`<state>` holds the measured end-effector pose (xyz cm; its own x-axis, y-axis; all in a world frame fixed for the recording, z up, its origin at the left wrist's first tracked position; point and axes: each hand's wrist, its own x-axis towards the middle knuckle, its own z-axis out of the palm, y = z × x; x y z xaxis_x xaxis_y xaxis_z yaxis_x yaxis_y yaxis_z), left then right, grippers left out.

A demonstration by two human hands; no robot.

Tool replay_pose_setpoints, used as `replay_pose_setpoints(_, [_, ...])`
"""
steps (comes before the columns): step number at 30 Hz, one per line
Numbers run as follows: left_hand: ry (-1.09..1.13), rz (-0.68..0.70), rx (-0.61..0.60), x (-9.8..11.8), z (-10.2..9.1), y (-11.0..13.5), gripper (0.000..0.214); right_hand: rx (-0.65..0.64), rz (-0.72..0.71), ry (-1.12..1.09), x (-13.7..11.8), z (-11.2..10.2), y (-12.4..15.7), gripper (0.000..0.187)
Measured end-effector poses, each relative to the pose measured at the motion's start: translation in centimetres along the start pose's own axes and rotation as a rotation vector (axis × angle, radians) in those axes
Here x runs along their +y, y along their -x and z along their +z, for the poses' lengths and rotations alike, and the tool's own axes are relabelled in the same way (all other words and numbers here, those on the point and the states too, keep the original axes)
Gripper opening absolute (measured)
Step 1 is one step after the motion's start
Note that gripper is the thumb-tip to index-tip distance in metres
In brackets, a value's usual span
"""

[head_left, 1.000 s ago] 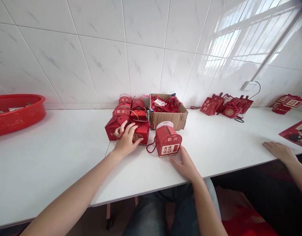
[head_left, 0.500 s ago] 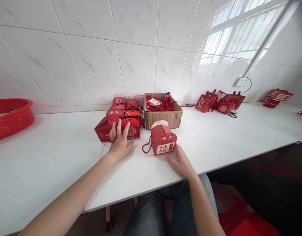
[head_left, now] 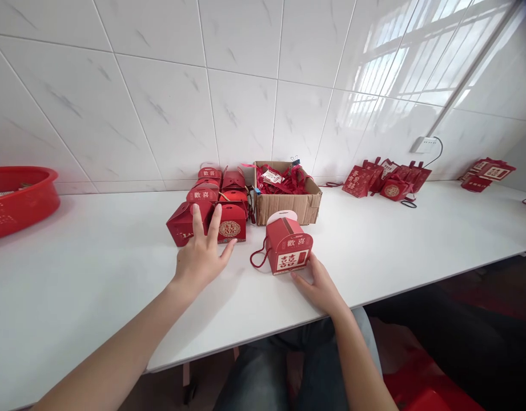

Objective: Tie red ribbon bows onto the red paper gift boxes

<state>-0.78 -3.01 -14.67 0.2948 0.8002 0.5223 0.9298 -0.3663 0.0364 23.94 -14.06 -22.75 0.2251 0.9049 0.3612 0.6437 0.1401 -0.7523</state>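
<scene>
My left hand (head_left: 201, 252) hovers over the white table (head_left: 95, 268) with fingers spread, holding nothing, just in front of a cluster of several small red gift boxes (head_left: 213, 208). My right hand (head_left: 320, 286) rests on the table against the lower right side of a single red gift box (head_left: 288, 249) with a white label and a red cord handle; its fingers touch the box.
An open cardboard box (head_left: 288, 202) of red ribbons and tags stands behind the single box, against the tiled wall. A red plastic basin (head_left: 18, 200) sits far left. Flat red boxes (head_left: 386, 180) lie at the back right, more (head_left: 488, 173) further right.
My left hand has lifted off the front boxes of the cluster and drawn back, fingers spreading. The other person's hand at the right edge is gone from view. My right hand stays by the single box.
</scene>
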Motion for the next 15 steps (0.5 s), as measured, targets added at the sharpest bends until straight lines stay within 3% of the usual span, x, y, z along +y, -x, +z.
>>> replay_pose_setpoints(10, [-0.124, -0.039, -0.195, 0.4, -0.9, 0.9, 0.081, -0.018, 0.106, -0.043, 0.8, 0.1, 0.3, 0.081])
replay_pose_setpoints(15, [0.175, -0.014, -0.157, 0.8, -1.7, 1.0, 0.073, 0.062, 0.218, -0.136, 1.1, 0.0, 0.3, 0.086])
